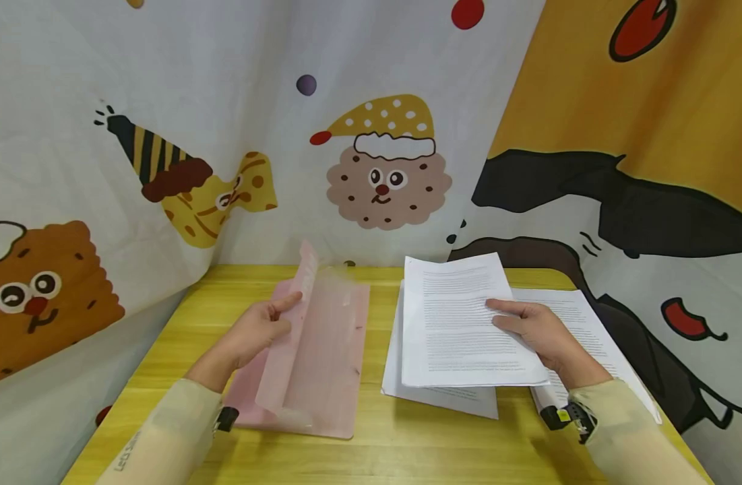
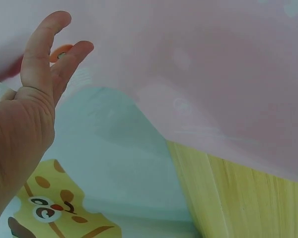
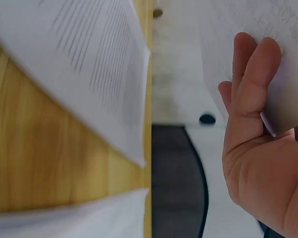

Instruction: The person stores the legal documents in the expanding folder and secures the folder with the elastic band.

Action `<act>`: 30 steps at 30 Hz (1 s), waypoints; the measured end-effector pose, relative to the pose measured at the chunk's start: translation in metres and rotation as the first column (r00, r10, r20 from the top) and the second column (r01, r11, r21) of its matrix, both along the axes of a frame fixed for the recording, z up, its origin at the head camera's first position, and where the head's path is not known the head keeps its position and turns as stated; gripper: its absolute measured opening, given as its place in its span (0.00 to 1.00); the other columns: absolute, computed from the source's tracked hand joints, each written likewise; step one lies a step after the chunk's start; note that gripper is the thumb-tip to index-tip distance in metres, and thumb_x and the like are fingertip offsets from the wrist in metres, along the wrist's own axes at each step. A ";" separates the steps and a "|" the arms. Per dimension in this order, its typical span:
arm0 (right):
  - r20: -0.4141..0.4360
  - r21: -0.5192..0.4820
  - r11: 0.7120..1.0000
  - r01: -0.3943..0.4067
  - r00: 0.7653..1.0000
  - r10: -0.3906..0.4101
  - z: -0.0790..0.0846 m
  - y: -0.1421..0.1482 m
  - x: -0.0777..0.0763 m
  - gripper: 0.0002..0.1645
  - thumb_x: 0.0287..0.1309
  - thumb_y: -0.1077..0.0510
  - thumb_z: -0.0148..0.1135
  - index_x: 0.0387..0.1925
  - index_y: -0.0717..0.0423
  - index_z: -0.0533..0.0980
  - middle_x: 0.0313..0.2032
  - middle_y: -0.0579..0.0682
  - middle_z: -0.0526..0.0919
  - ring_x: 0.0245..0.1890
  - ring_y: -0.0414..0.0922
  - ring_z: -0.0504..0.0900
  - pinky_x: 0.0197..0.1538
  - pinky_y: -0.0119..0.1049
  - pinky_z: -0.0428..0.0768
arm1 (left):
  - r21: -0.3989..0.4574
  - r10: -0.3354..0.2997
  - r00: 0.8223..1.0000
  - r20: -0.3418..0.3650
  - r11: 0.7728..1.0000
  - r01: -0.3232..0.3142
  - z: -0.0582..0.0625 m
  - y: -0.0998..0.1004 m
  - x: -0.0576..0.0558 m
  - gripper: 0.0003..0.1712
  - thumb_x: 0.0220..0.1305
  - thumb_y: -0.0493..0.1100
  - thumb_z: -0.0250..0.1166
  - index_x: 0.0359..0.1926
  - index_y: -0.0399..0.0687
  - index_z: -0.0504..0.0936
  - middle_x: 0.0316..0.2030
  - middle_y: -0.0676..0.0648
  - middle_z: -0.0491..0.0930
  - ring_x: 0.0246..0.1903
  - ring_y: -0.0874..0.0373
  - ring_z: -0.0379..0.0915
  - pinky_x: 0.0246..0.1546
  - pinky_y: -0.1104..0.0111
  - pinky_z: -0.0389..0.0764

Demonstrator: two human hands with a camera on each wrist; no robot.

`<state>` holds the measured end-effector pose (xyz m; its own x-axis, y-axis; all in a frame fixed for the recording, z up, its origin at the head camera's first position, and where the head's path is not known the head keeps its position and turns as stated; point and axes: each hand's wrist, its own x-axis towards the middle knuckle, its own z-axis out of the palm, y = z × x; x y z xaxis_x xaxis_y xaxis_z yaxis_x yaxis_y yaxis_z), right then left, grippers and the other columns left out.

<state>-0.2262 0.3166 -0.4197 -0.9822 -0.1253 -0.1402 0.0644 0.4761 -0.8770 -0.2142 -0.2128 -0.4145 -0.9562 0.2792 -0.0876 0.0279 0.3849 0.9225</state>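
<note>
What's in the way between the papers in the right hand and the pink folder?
Nothing visible. Between the papers and the folder are just the edge of other papers underneath and a strip of table. The left hand holds up the folder's flap, away from the papers.

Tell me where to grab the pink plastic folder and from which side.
Pinch the pink plastic folder midway along its straight right-hand edge, coming from the right. Bare yellow wooden table lies beside that edge, while the raised pink flap stands toward the left, out of the way. The edge looks low, so probably slide under it first.
</note>
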 end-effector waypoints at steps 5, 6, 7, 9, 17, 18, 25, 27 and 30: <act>0.044 -0.105 0.993 -0.058 0.997 0.063 0.005 -0.025 0.000 0.34 0.73 0.50 0.66 0.76 0.55 0.73 0.79 0.63 0.66 0.41 0.40 0.88 0.43 0.36 0.88 | 0.009 -0.005 1.000 -0.004 1.000 0.005 0.001 0.001 0.000 0.40 0.70 0.32 0.57 0.82 0.44 0.61 0.83 0.45 0.60 0.15 0.63 0.50 0.20 0.72 0.61; 0.051 -0.114 0.991 -0.064 0.996 0.070 0.005 -0.029 0.000 0.34 0.73 0.50 0.66 0.75 0.54 0.74 0.79 0.63 0.67 0.41 0.40 0.88 0.43 0.35 0.88 | 0.012 -0.008 1.000 -0.005 1.000 0.008 0.001 0.001 0.000 0.41 0.70 0.32 0.56 0.83 0.44 0.61 0.83 0.45 0.59 0.15 0.63 0.49 0.20 0.72 0.61; 0.059 -0.121 0.990 -0.068 0.995 0.076 0.005 -0.033 0.000 0.34 0.73 0.50 0.67 0.75 0.54 0.74 0.78 0.63 0.68 0.40 0.41 0.88 0.42 0.36 0.88 | 0.014 -0.011 1.000 -0.004 1.000 0.011 0.001 0.001 0.000 0.41 0.70 0.31 0.56 0.83 0.44 0.61 0.83 0.45 0.59 0.15 0.63 0.49 0.20 0.72 0.61; 0.070 -0.136 0.988 -0.076 0.994 0.086 0.005 -0.041 0.000 0.33 0.72 0.51 0.67 0.75 0.54 0.74 0.77 0.63 0.70 0.39 0.42 0.89 0.42 0.36 0.88 | 0.016 -0.014 1.000 -0.003 1.000 0.014 0.001 0.002 0.001 0.41 0.70 0.31 0.56 0.83 0.43 0.61 0.83 0.45 0.59 0.15 0.63 0.49 0.20 0.73 0.61; 0.081 -0.135 0.988 -0.080 0.992 0.092 -0.002 -0.061 -0.002 0.31 0.72 0.52 0.67 0.73 0.54 0.77 0.75 0.62 0.74 0.42 0.43 0.89 0.45 0.36 0.88 | 0.002 -0.007 1.000 -0.001 1.000 0.007 -0.002 0.003 0.001 0.40 0.71 0.32 0.56 0.82 0.44 0.61 0.79 0.42 0.67 0.16 0.63 0.51 0.20 0.72 0.62; 0.082 -0.134 0.988 -0.080 0.992 0.092 -0.002 -0.063 -0.003 0.31 0.72 0.52 0.67 0.73 0.54 0.77 0.75 0.62 0.74 0.42 0.43 0.88 0.45 0.36 0.87 | -0.001 -0.006 1.000 -0.001 1.000 0.006 -0.003 0.003 0.001 0.40 0.71 0.32 0.56 0.83 0.45 0.61 0.74 0.39 0.73 0.16 0.63 0.51 0.21 0.72 0.63; 0.078 -0.117 0.990 -0.084 0.993 0.094 0.000 -0.075 -0.006 0.29 0.72 0.55 0.66 0.72 0.55 0.78 0.72 0.64 0.76 0.40 0.45 0.89 0.43 0.36 0.88 | -0.012 -0.002 1.000 -0.007 1.000 0.001 -0.002 0.005 0.002 0.40 0.71 0.33 0.57 0.82 0.45 0.62 0.45 0.38 0.78 0.16 0.63 0.52 0.21 0.72 0.64; 0.071 -0.117 0.989 -0.092 0.992 0.101 0.001 -0.078 -0.007 0.29 0.72 0.56 0.65 0.72 0.55 0.78 0.72 0.64 0.76 0.41 0.44 0.89 0.43 0.36 0.88 | -0.013 0.000 1.000 -0.010 1.000 0.000 -0.002 0.005 0.002 0.40 0.71 0.33 0.57 0.82 0.45 0.62 0.46 0.36 0.77 0.16 0.63 0.52 0.21 0.73 0.64; 0.074 -0.133 0.986 -0.101 0.991 0.111 0.002 -0.080 -0.007 0.29 0.73 0.57 0.65 0.72 0.56 0.77 0.71 0.64 0.77 0.41 0.45 0.89 0.43 0.36 0.88 | -0.010 -0.006 1.000 -0.013 1.000 0.006 -0.003 0.005 0.001 0.40 0.71 0.32 0.57 0.82 0.45 0.62 0.55 0.32 0.79 0.16 0.63 0.51 0.21 0.73 0.64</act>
